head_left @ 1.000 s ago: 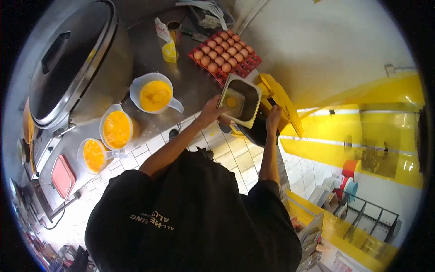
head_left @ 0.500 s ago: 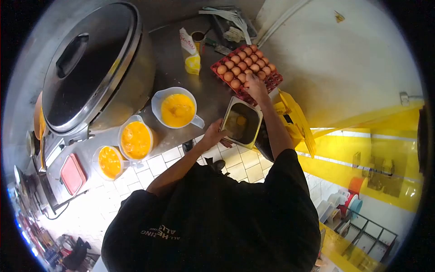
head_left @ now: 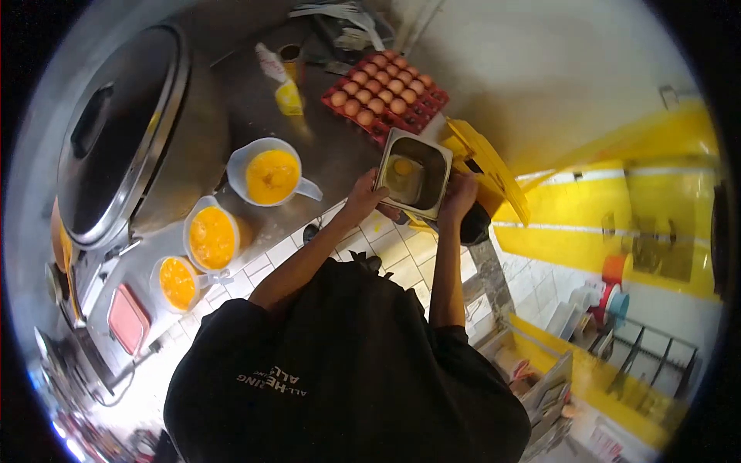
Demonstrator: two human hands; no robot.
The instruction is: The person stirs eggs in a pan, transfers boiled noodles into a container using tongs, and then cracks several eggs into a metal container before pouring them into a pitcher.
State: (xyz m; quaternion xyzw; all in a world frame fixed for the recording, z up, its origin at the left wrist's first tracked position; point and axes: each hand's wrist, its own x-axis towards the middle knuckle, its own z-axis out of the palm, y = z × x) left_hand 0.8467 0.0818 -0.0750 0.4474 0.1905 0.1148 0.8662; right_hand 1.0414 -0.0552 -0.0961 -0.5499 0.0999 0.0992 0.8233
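Big round steel pot (head_left: 116, 139) with a flat lid and black handle sits far left on the grey steel counter (head_left: 332, 150). The person wears a black shirt with light lettering on it, which fills the bottom of the view. A yellow plastic bin (head_left: 486, 166) stands off the counter's right end, just beside the pan.

A red plastic egg tray (head_left: 428, 104), partly filled with brown eggs, lies at the back of the counter, just past the pan.

The rectangular steel pan (head_left: 424, 166) is held up at the counter's near right edge, between both hands and tilted slightly toward the person.

Three white plastic jugs of beaten yellow egg run in a diagonal row on the counter: the first jug (head_left: 266, 171) is nearest the pan, the second jug (head_left: 210, 235) is in the middle, and the third jug (head_left: 176, 282) is farthest left. They are near each other; cannot tell whether they touch.

A red-lidded flat container (head_left: 127, 318) sits left of the third jug. A yellow-and-white carton (head_left: 285, 89) stands at the back, left of the egg tray.

The left hand (head_left: 363, 197) is clamped on the pan's near left rim, fingers wrapped over the edge. The right hand (head_left: 461, 193) is curled against the pan's right near corner; cannot tell whether it grips the rim or holds something else.

One whole egg yolk (head_left: 403, 166) lies inside the pan, toward its left wall.
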